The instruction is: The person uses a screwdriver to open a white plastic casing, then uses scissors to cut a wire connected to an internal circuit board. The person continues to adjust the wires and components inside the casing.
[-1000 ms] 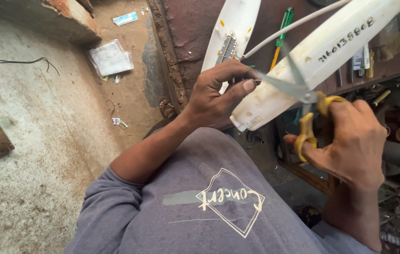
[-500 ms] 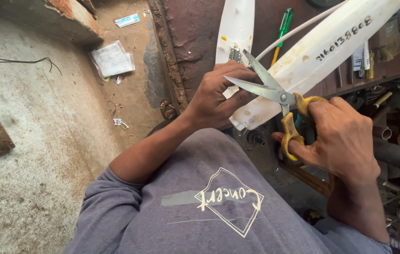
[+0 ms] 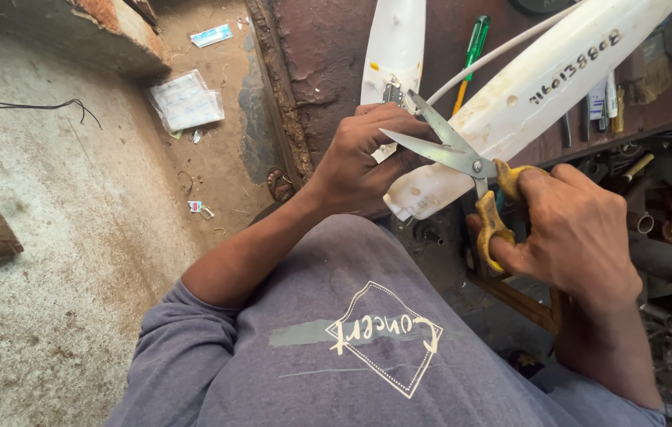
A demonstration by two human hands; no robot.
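Comparing with a second ago, I note the scissors [image 3: 462,158] have risen, blades now parted at the white wire [image 3: 482,63]. My right hand [image 3: 581,229] clamps the yellow handles; my left hand [image 3: 367,154] pinches the fan blade [image 3: 533,87].

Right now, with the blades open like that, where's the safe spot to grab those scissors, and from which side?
Take the scissors by the yellow handle loops, coming from the person's right, where the right hand already holds them. The open blades point left toward the left hand and the white fan blade, so that end is sharp and crowded.
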